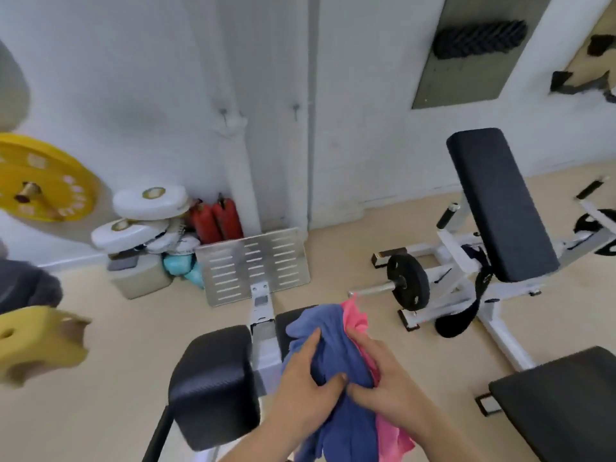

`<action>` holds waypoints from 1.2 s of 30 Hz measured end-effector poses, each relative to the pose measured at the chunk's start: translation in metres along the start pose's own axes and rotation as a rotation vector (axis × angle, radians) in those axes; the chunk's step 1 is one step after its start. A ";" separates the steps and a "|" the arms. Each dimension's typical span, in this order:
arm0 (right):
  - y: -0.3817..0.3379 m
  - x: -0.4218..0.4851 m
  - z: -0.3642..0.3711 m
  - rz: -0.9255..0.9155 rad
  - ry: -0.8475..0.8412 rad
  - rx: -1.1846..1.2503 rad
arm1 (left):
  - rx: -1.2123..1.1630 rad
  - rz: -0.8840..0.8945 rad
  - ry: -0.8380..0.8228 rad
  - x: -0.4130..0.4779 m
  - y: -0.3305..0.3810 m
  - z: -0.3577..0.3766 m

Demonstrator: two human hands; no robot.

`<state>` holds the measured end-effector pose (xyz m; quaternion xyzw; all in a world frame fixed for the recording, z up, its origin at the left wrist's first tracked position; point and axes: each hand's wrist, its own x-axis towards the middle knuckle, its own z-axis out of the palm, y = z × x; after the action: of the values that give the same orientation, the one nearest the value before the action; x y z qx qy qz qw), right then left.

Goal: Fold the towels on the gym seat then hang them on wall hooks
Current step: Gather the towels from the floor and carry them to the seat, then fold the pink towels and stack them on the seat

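Note:
A crumpled blue towel [328, 331] and a pink towel [356, 320] are bunched together above the black padded gym seat [213, 385] at the bottom centre. My left hand [301, 383] grips the blue towel from the left, thumb pressed into the cloth. From the right, my right hand [383, 378] holds both towels, fingers curled over the pink one. Two small metal wall hooks [224, 114] [295, 110] stick out of the white wall straight ahead, both bare.
A slotted metal footplate [256, 265] stands beyond the seat. An incline bench [500, 201] with a black weight plate [408, 283] is at the right, another black pad [560, 405] at the lower right. Yellow plates [40, 178], white plates and red extinguishers [216, 220] crowd the left wall.

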<state>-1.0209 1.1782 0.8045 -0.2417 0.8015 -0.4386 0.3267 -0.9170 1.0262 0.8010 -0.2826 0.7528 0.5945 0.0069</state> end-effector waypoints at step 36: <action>0.058 0.181 0.040 0.458 0.162 -0.290 | 0.456 -0.108 -0.190 0.160 -0.112 -0.035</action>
<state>-1.1184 1.0637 0.6819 -0.0625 0.9132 -0.2520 0.3142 -0.9918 0.9127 0.6562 -0.2562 0.8473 0.4319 0.1729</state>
